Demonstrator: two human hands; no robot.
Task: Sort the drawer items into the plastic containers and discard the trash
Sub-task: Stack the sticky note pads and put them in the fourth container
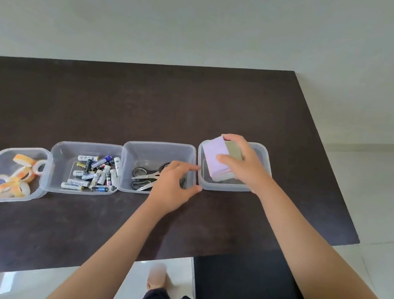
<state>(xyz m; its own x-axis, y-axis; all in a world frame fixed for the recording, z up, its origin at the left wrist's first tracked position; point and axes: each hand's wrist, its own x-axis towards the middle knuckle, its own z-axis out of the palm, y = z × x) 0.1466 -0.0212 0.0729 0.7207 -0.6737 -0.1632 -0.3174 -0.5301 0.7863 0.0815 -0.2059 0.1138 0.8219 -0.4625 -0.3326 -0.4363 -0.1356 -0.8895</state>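
Right hand (241, 160) grips pale lilac sticky-note block (215, 157), fingers curled over top, block tilted, half inside rightmost clear plastic container (265, 158) at 1 o'clock on dark bench (93, 106). Left hand (174, 184), loosely spread and holding nothing, touches container's near-left corner, steadying. Judgement: block must level out, drop straight down.

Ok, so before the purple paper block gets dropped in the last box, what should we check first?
1. Right hand grips the paper block: ok.
2. Block is over the right box: ok.
3. Left hand steadies that box at its near left corner: ok.
4. Room inside the box: cannot tell, the block and hand hide most of it.
5. Scissors, batteries and tape each in their own box: ok.
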